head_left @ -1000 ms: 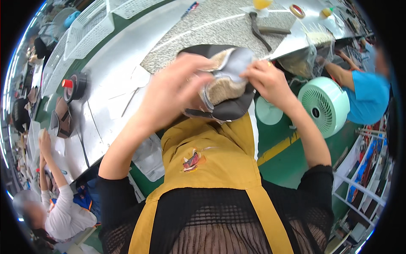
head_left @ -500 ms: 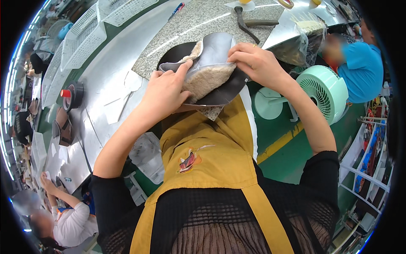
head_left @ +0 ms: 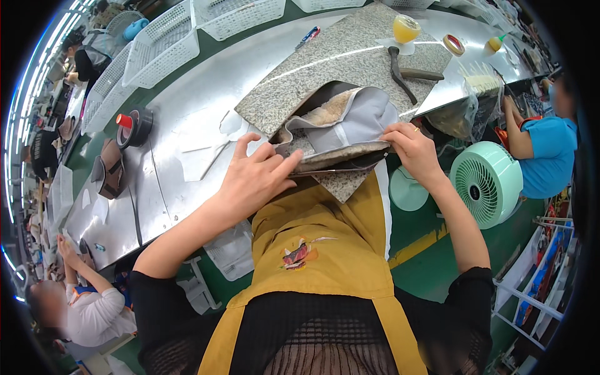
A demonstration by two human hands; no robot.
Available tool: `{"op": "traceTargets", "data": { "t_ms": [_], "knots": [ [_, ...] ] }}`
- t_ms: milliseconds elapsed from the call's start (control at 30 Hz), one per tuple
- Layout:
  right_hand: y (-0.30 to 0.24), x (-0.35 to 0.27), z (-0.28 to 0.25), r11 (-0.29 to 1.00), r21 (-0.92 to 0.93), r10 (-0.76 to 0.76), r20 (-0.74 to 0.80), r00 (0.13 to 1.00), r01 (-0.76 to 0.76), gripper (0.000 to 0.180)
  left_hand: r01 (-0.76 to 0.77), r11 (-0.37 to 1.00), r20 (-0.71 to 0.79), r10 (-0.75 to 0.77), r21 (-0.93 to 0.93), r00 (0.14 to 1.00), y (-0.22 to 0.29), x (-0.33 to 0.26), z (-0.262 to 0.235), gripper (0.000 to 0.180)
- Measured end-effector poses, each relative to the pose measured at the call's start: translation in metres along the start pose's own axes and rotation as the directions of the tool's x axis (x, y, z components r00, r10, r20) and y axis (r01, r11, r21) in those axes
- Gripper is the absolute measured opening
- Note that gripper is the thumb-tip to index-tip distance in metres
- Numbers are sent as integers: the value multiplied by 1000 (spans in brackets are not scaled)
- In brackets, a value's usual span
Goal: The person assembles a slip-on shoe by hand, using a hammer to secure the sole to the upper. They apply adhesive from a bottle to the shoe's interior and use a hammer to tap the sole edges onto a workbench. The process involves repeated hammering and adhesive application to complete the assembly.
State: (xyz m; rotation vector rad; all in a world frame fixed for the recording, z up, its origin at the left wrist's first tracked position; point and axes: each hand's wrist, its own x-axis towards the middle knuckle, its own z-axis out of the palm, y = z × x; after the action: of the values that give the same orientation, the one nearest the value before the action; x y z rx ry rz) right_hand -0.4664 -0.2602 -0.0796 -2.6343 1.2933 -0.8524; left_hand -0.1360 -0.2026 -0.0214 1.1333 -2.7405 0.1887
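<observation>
Hands pinching grey shoe upper [head_left: 350, 128] — left hand [head_left: 256, 181], right hand [head_left: 409, 147] — at granite slab [head_left: 337, 59] near edge.

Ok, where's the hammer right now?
Head view, upper right: the hammer lies on the granite slab, just below the yellow cup.

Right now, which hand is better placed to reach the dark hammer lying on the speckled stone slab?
Probably the right hand. It pinches the grey fleece-lined shoe upper at its right end, on the same side as the dark hammer on the speckled stone slab. The left hand presses the upper's left end, farther off.
</observation>
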Motion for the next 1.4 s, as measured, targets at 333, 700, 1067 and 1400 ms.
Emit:
{"op": "traceTargets", "data": {
  "t_ms": [333,700,1067,1400],
  "knots": [
    [-48,34,-25,997,-73,17,-29,999,-19,20,-79,997,-140,82,25,987,14,-3,16,24],
    [-21,89,47,949,-252,-164,115,980,188,23,-207,978,-5,207,-27,978,13,-28,10,25],
    [-78,60,-11,967,-106,-251,-203,947,233,23,323,231,158,-534,-918,831,-7,10,24,28],
    [-85,-42,-91,999,-36,-18,82,996,21,20,493,-84,494,7,-866,870,23,31,10,30]
  ]
}}
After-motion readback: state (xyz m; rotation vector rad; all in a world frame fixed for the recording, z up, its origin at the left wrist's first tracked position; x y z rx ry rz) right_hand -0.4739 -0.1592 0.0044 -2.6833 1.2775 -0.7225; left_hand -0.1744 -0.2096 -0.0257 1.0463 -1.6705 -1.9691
